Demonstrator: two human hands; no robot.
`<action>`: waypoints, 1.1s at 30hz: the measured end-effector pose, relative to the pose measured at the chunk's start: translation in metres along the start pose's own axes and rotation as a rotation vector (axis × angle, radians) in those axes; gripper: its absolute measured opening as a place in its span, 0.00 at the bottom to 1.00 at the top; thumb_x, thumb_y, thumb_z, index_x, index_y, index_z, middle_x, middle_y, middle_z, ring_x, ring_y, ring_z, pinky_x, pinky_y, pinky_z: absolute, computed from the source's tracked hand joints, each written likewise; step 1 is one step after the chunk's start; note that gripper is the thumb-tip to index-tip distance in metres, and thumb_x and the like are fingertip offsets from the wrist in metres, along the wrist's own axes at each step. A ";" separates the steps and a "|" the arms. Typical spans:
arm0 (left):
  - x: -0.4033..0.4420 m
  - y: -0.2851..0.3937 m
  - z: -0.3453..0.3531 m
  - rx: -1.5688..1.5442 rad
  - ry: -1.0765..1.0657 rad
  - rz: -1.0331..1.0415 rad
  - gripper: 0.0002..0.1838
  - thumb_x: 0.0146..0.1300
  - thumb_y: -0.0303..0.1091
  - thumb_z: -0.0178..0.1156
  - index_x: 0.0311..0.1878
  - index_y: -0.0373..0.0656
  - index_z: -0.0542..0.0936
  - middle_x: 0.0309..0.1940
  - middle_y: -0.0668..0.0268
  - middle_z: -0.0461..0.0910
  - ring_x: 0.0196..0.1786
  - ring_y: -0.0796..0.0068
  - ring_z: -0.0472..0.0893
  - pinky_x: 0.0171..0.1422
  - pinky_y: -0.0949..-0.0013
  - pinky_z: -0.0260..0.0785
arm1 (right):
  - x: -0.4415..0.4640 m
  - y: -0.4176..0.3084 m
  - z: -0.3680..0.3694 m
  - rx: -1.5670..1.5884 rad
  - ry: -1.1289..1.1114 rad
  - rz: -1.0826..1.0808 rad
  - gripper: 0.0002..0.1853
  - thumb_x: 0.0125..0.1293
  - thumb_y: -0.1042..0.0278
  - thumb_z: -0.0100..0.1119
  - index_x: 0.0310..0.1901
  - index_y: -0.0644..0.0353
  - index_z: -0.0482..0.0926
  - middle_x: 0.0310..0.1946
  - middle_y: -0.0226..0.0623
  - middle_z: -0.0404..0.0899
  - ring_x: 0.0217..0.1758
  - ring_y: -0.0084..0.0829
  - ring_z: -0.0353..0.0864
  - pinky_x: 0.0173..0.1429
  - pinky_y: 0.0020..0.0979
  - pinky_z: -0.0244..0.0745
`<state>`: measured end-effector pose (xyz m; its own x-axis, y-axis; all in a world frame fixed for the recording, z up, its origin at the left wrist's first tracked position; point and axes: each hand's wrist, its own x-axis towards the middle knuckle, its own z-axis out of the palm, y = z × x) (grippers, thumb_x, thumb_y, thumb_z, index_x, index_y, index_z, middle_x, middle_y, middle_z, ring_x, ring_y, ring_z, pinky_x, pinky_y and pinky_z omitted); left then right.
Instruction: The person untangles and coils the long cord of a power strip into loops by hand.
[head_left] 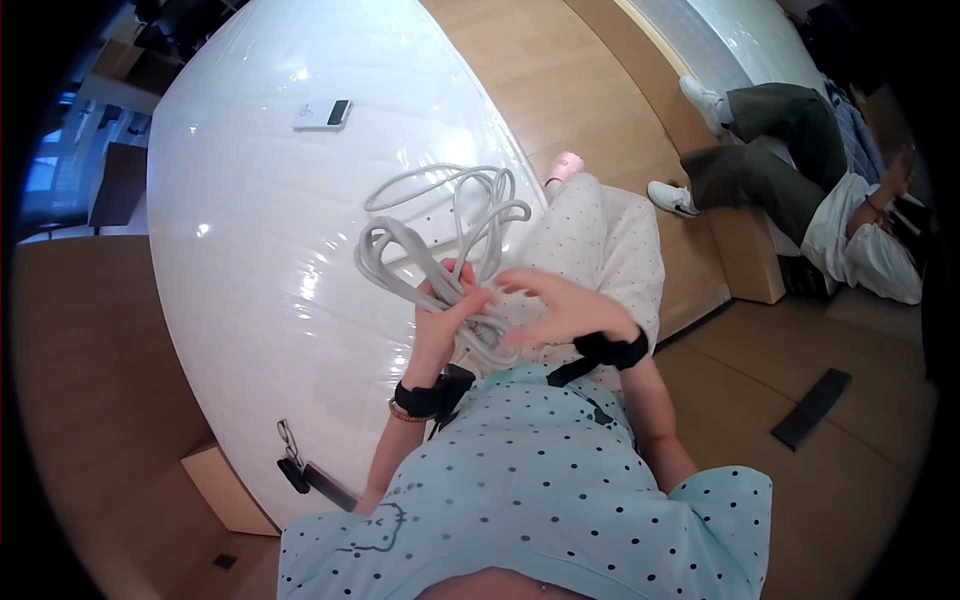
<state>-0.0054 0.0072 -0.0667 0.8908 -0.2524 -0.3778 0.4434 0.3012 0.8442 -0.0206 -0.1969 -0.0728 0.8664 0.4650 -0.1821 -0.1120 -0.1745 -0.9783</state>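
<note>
A grey-white cable [405, 240] is gathered in several loops, and my left hand [445, 310] is wrapped round the bundle just in front of my body. Beyond it, looser loops of the cable lie over a white rectangular item with small dark dots [432, 226] on the plastic-covered surface. My right hand [545, 305] is beside the bundle on its right, fingers spread and slightly blurred, with nothing held in it. Both wrists wear black bands.
A small white box [322, 114] lies on the plastic-covered mattress [260, 220]. Glasses [287, 437] and dark items [328, 487] are at its lower left edge. Another person [790, 160] sits at the right. A dark strip [812, 408] lies on the floor.
</note>
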 end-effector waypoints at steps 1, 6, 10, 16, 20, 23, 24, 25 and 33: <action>-0.004 0.007 -0.003 -0.034 -0.045 -0.022 0.15 0.49 0.19 0.62 0.39 0.38 0.70 0.28 0.67 0.74 0.30 0.76 0.77 0.40 0.75 0.71 | -0.002 0.002 -0.010 0.098 -0.048 0.171 0.36 0.48 0.60 0.70 0.58 0.62 0.66 0.58 0.47 0.64 0.60 0.42 0.66 0.63 0.35 0.62; -0.009 0.022 -0.016 -0.086 -0.345 0.004 0.16 0.45 0.24 0.65 0.32 0.43 0.65 0.20 0.71 0.69 0.21 0.78 0.73 0.38 0.71 0.69 | 0.025 0.003 -0.007 -0.402 0.477 -0.226 0.29 0.53 0.62 0.67 0.56 0.60 0.70 0.54 0.45 0.68 0.59 0.42 0.67 0.61 0.36 0.63; -0.018 0.045 0.000 -0.084 -0.340 0.123 0.17 0.43 0.26 0.64 0.32 0.44 0.65 0.15 0.73 0.65 0.18 0.77 0.71 0.42 0.70 0.67 | 0.055 0.004 0.003 -0.046 0.405 -0.318 0.20 0.56 0.70 0.63 0.52 0.58 0.74 0.54 0.42 0.69 0.59 0.39 0.68 0.61 0.35 0.64; -0.009 0.065 -0.020 -0.217 -0.304 0.180 0.17 0.42 0.26 0.63 0.32 0.45 0.64 0.16 0.72 0.65 0.18 0.76 0.70 0.42 0.70 0.65 | 0.048 -0.015 -0.021 0.158 0.432 -0.470 0.09 0.58 0.78 0.58 0.41 0.62 0.82 0.55 0.39 0.72 0.59 0.33 0.70 0.60 0.32 0.65; 0.002 0.059 -0.018 0.135 -0.054 0.001 0.14 0.43 0.21 0.62 0.31 0.42 0.67 0.19 0.70 0.68 0.20 0.78 0.73 0.31 0.75 0.67 | 0.032 -0.035 -0.042 -0.107 0.550 -0.570 0.08 0.56 0.79 0.58 0.38 0.63 0.82 0.48 0.39 0.77 0.56 0.33 0.73 0.57 0.30 0.67; 0.004 0.041 -0.012 0.236 -0.076 -0.062 0.14 0.44 0.21 0.62 0.34 0.39 0.71 0.22 0.70 0.70 0.23 0.79 0.75 0.27 0.77 0.68 | 0.022 -0.041 -0.034 0.131 0.440 -0.312 0.06 0.60 0.76 0.56 0.35 0.65 0.82 0.28 0.35 0.81 0.30 0.22 0.78 0.36 0.22 0.69; 0.003 0.036 -0.006 0.261 -0.085 -0.086 0.14 0.44 0.21 0.62 0.36 0.39 0.71 0.22 0.70 0.70 0.23 0.79 0.75 0.28 0.76 0.68 | 0.018 -0.045 -0.032 0.226 0.368 -0.192 0.06 0.61 0.75 0.55 0.34 0.65 0.82 0.24 0.34 0.80 0.24 0.20 0.77 0.31 0.20 0.67; 0.003 0.030 -0.002 0.256 -0.111 -0.105 0.14 0.45 0.21 0.62 0.37 0.38 0.72 0.22 0.70 0.70 0.24 0.79 0.75 0.28 0.76 0.68 | 0.018 -0.046 -0.027 0.288 0.377 -0.179 0.07 0.61 0.74 0.55 0.34 0.65 0.82 0.21 0.33 0.79 0.21 0.18 0.74 0.29 0.20 0.65; 0.001 0.024 0.014 0.050 -0.221 -0.057 0.19 0.49 0.33 0.68 0.41 0.39 0.73 0.25 0.70 0.73 0.28 0.79 0.76 0.33 0.75 0.69 | 0.027 -0.047 0.006 0.032 0.330 -0.370 0.06 0.59 0.75 0.55 0.33 0.64 0.82 0.20 0.30 0.75 0.21 0.21 0.70 0.31 0.24 0.64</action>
<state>0.0048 0.0010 -0.0418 0.8188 -0.4645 -0.3372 0.4818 0.2368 0.8437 0.0053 -0.1707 -0.0319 0.9583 0.1899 0.2136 0.2214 -0.0208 -0.9750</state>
